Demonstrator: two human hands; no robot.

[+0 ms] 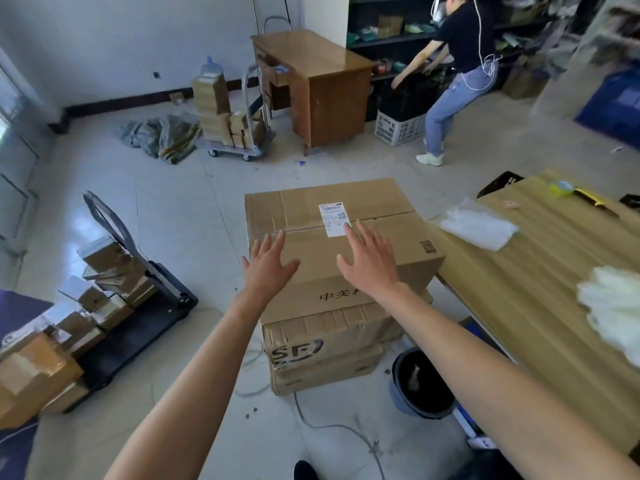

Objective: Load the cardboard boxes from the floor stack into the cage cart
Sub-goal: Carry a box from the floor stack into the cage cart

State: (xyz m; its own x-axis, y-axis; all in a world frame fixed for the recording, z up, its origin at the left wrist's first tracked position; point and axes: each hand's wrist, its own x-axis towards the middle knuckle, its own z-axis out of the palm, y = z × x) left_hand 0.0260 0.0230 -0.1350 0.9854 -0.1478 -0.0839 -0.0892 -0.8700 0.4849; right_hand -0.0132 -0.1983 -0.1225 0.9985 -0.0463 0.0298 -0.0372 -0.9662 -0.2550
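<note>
Storeroom, tiled floor. Floor stack at centre, beside wooden table; top box sealed, uppermost. Left hand, right hand: fingers spread, empty, over lid, set apart, likely to grip opposite sides. Shipping label at right fingertips.

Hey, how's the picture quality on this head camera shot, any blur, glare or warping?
Head view: wide-angle warping bows the table edge; the top box, left hand and right hand look sharp; the white gloves at the right edge smear; pale glare sits on the desk top; shadows are faint.
</note>
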